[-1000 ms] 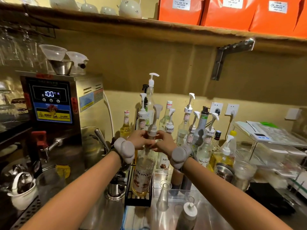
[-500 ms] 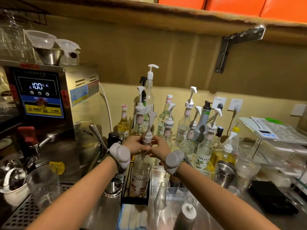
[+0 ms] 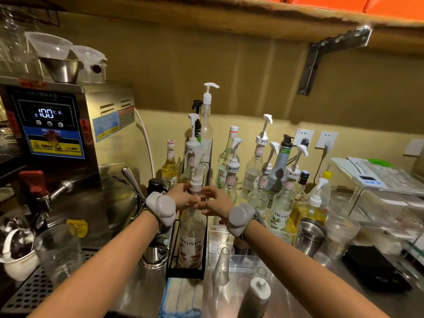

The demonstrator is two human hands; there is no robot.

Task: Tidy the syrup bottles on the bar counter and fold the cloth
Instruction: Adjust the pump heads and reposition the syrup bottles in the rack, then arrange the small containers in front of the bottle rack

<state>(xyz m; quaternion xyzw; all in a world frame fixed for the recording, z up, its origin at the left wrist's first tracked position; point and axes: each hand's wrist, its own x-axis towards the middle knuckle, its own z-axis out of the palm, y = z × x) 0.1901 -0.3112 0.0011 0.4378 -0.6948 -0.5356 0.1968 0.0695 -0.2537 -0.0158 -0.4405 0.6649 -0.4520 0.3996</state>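
Both hands, L & R, are gripping neck of syrup bottle standing in black rack directly below them. Recommend keeping btl upright, pump facing fwd. Cloth is lying on tabletop nearer wearer, unfolded.

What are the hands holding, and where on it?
Both the left hand and right hand grip the syrup bottle at its neck, just under the pump.

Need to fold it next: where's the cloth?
The cloth lies at the bottom centre of the head view, on the counter just in front of the black rack.
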